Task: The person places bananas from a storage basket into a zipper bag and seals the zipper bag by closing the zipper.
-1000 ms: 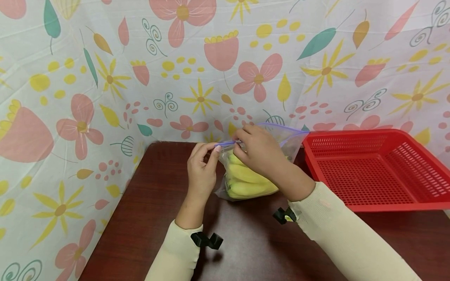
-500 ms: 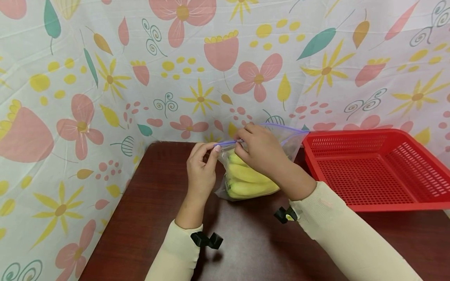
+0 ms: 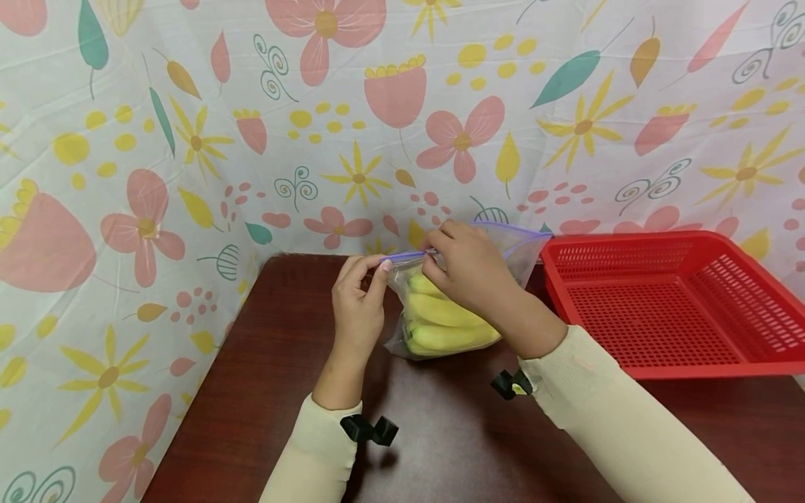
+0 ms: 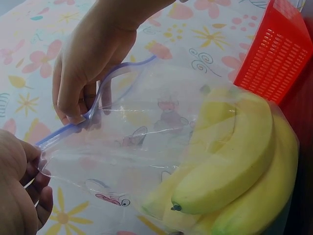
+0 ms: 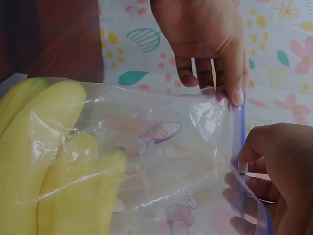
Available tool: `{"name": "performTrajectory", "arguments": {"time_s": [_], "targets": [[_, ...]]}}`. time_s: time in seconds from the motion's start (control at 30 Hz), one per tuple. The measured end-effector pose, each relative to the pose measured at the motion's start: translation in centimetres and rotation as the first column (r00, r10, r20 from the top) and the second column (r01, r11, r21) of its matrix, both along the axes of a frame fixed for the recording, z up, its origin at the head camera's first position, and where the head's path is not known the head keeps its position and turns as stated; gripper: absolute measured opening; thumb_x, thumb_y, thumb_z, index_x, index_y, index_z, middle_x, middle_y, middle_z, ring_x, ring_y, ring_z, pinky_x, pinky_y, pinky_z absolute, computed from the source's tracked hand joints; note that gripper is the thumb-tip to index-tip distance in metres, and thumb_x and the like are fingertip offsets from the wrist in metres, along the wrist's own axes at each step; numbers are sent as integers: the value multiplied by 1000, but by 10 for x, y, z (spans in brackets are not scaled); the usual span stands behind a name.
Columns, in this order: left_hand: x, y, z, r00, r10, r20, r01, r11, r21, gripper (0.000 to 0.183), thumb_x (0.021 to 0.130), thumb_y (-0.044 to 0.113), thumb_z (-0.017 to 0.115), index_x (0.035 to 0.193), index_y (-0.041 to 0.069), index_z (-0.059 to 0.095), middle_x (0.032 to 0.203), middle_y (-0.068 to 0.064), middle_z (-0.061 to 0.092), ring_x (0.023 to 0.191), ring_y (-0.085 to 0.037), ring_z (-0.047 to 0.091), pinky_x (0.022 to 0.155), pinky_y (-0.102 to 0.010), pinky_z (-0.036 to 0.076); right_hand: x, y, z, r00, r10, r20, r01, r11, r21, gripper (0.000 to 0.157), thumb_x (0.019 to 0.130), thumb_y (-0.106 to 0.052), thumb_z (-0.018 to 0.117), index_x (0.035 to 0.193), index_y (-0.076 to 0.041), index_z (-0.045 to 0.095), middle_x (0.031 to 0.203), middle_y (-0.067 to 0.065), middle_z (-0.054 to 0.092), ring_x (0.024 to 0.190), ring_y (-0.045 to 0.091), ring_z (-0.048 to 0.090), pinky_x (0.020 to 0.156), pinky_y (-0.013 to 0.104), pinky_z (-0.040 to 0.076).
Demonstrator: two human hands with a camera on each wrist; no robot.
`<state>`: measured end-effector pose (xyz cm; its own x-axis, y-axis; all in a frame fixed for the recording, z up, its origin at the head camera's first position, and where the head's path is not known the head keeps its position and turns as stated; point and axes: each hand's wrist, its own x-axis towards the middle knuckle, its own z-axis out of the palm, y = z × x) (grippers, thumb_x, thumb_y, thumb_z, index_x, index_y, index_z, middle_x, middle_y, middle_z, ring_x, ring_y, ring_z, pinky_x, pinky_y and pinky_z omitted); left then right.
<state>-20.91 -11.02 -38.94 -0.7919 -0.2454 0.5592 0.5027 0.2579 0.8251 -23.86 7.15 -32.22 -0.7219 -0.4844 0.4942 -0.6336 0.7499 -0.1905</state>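
Note:
A clear zip bag with a purple strip along its mouth stands on the dark table, several yellow bananas inside it. My left hand pinches the strip's left end between thumb and fingers. Farther along, my right hand pinches the strip too, covering part of the bag in the head view. Between the hands the purple edge runs as one line. Past my right hand, the bag's mouth gapes, as the left wrist view shows. The bag has small printed pictures on its side.
To the right of the bag stands a red perforated basket, nothing visible in it. Behind the dark wooden table and along its left hangs a floral cloth. Black camera mounts sit at both cuffs.
My right hand's fingertips have slid slightly rightward along the purple strip. My left hand has shifted a touch leftward, still pinching its end. The bag and bananas stay in place.

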Motion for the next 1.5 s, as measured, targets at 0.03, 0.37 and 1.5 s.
{"name": "performTrajectory", "arguments": {"time_s": [0.03, 0.37, 1.5], "targets": [[0, 0, 0, 1000, 0, 0, 0, 1000, 1, 23, 98, 24, 67, 103, 3, 75, 97, -11, 65, 78, -13, 52, 67, -18, 44, 0, 0, 0, 1000, -1, 2, 1, 1000, -1, 17, 93, -17, 60, 101, -8, 72, 92, 7, 67, 84, 28, 62, 82, 47, 50], [-1, 0, 1, 1000, 11, -5, -11, 1000, 10, 22, 97, 23, 69, 102, 3, 75, 94, -12, 65, 76, -13, 51, 66, -19, 43, -4, 4, -3, 1000, -3, -23, 3, 1000, -26, 15, 92, -16, 60, 98, -8, 72, 89, 6, 67, 83, 27, 61, 79, 45, 51], [-2, -2, -1, 1000, 24, 11, -24, 1000, 2, 22, 97, 23, 68, 102, 3, 75, 95, -12, 65, 76, -11, 52, 65, -17, 43, -7, 17, -6, 998, -11, -58, 7, 998, -63, 14, 89, -13, 61, 95, -5, 71, 85, 10, 65, 82, 32, 62, 83, 49, 50]]}}
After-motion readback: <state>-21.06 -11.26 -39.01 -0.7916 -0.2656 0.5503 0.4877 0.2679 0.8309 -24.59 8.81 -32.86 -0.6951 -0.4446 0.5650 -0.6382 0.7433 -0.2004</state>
